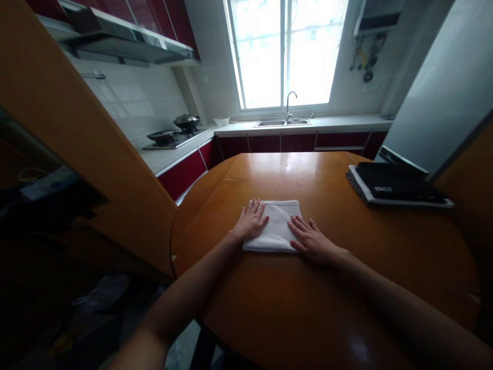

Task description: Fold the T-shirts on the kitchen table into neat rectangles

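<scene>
A white folded cloth (pixel 275 226), roughly square, lies flat on the round wooden table (pixel 239 293). My left hand (pixel 250 221) rests palm down on its left side, with the fingers spread and pointing away from me. On the cloth's right edge lies my right hand (pixel 310 240), also flat, its fingers apart. Neither hand grips the cloth; both press on its top. What kind of garment or fabric piece the cloth is, I cannot make out.
At the table's right stands a stack of folded dark and grey clothes (pixel 396 185). Behind the table runs a counter with a sink (pixel 283 123). Two pans sit on the stove (pixel 177 139) at the left. A wooden panel (pixel 96 139) rises close on the left.
</scene>
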`<state>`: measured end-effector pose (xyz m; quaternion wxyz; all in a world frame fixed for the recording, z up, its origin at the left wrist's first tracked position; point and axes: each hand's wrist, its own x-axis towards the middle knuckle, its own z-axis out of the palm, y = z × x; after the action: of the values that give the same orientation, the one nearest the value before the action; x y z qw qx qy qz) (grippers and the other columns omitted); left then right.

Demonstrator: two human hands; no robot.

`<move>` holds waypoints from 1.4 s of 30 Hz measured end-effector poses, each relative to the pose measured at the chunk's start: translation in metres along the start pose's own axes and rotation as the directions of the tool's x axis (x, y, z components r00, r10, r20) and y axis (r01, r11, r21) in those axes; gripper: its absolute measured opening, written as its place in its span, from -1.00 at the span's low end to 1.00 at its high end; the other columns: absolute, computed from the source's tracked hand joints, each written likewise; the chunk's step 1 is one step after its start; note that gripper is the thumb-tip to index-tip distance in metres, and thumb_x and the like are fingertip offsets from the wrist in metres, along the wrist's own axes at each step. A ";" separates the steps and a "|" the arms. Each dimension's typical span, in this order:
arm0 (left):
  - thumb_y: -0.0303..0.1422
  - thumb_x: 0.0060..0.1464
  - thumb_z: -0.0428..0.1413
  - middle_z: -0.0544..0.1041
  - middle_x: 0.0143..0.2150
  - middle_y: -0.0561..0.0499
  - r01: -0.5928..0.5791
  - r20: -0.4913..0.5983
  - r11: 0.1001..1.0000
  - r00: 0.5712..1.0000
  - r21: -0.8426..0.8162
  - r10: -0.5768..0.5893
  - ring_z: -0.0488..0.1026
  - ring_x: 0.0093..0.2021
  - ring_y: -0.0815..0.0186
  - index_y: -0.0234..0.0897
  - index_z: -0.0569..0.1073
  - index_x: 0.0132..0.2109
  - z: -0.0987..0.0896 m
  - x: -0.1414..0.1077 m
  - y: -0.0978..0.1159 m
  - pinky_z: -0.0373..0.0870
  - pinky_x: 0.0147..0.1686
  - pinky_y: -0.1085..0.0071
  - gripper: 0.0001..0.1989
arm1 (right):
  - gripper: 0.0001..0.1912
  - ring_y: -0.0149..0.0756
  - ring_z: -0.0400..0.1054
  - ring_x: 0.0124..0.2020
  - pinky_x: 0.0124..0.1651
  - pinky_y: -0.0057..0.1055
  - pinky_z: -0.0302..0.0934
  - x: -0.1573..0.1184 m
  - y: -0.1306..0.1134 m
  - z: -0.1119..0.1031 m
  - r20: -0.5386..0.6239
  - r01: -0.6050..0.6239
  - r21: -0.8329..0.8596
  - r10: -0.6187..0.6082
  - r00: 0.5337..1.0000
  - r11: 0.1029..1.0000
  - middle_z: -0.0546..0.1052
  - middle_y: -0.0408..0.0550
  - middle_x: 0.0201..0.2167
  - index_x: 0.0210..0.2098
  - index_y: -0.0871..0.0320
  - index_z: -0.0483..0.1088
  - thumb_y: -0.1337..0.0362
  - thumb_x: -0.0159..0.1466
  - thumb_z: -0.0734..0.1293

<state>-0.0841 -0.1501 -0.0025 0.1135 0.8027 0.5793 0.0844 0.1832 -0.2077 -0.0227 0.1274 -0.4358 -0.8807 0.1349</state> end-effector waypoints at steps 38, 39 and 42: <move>-0.04 0.34 -0.18 -0.18 0.52 -0.19 0.018 -0.033 1.000 0.999 0.010 -0.017 -0.32 0.50 -0.03 -0.27 0.00 0.46 0.006 0.001 0.003 -0.24 0.37 -0.13 -0.32 | -0.37 0.05 -0.18 0.47 0.40 0.20 -0.16 -0.016 0.007 -0.023 -0.070 0.201 0.177 -0.191 0.979 0.963 0.08 0.17 0.43 0.30 0.09 0.29 0.09 0.28 0.40; -0.03 0.34 -0.19 -0.19 0.52 -0.19 0.020 -0.030 1.000 0.999 0.021 -0.020 -0.33 0.50 -0.02 -0.27 -0.01 0.46 0.006 0.001 0.003 -0.23 0.37 -0.13 -0.32 | -0.43 0.05 -0.12 0.45 0.38 0.18 -0.09 -0.015 0.011 -0.023 -0.118 0.194 0.215 -0.172 0.978 0.957 0.14 0.19 0.41 0.25 0.11 0.34 0.13 0.29 0.39; -0.02 0.34 -0.22 -0.21 0.52 -0.15 0.033 -0.013 0.997 0.999 0.074 -0.032 -0.34 0.50 0.01 -0.28 -0.04 0.47 0.006 0.002 0.003 -0.19 0.37 -0.14 -0.30 | -0.60 0.01 0.11 0.36 0.31 0.11 0.10 -0.012 0.012 -0.021 -0.266 0.221 0.240 -0.155 0.951 0.945 0.33 0.19 0.28 0.13 0.11 0.44 0.25 0.30 0.37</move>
<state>-0.0790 -0.1496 -0.0073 0.0814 0.7964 0.5956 0.0659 0.2065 -0.2077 -0.0091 0.3045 -0.3411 -0.8699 0.1850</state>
